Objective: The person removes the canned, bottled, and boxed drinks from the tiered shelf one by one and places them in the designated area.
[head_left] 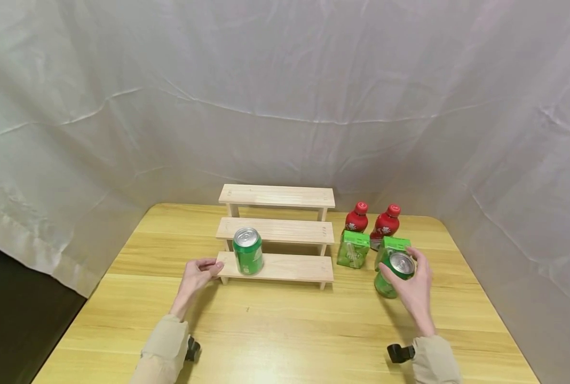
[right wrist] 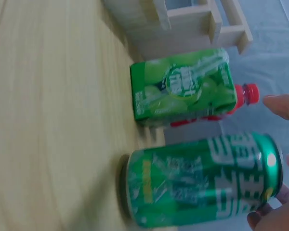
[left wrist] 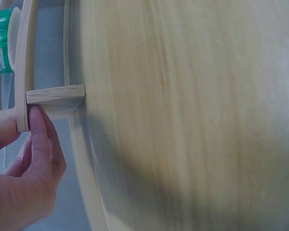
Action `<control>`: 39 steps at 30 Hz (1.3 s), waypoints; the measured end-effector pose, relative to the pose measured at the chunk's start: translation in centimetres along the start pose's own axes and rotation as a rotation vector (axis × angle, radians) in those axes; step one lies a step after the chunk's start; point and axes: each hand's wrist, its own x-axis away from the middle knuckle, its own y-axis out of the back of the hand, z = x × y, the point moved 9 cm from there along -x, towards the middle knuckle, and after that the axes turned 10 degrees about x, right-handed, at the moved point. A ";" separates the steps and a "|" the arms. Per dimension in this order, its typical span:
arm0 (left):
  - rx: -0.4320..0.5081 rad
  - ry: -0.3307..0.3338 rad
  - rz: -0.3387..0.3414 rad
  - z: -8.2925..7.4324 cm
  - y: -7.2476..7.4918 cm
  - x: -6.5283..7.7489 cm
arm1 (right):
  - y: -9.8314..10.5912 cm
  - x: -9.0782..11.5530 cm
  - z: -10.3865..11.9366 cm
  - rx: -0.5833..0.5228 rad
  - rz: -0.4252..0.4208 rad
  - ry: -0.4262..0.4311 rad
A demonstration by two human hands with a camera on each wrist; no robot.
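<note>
In the head view, my left hand [head_left: 199, 274] pinches the left end of the lowest step of a three-step wooden display rack [head_left: 290, 268]. The thumb lies on top and the fingers underneath, seen closely in the left wrist view. A green soda can [head_left: 248, 257] stands upright at the left of that step. My right hand [head_left: 416, 282] is around the top of another green soda can [head_left: 385, 285] on the table. In the right wrist view, the thumb [right wrist: 282, 106] is apart from this can, while fingers reach behind its top; their contact cannot be told.
Two green juice cartons [head_left: 354, 249] [head_left: 394, 244] stand right of the rack, one partly behind the right can. Behind them are two red bottles [head_left: 357, 217] [head_left: 387, 221]. A pale curtain [head_left: 285, 106] surrounds the back and sides of the wooden table [head_left: 285, 330].
</note>
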 end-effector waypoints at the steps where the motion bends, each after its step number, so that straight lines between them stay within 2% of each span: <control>1: 0.003 0.000 0.001 0.0 0.0 0.0 | 0.0 0.0 0.4 0.001 -0.014 0.017; 9: 0.007 -0.003 -0.001 0.0 0.0 -0.2 | -1.2 0.1 4.2 0.051 -0.038 0.189; 13: 0.015 -0.004 0.007 0.0 -0.1 -0.3 | -2.2 0.3 6.3 0.036 -0.004 0.242; 18: 0.042 -0.008 0.009 -0.1 -0.1 -0.4 | -4.5 0.7 9.6 -0.004 0.070 0.298; 28: 0.032 0.014 -0.010 0.2 0.0 -0.3 | -10.1 2.3 15.1 -0.064 0.256 0.353; 39: 0.036 0.007 -0.001 -0.1 -0.2 -0.2 | -15.8 4.4 18.3 -0.039 0.399 0.347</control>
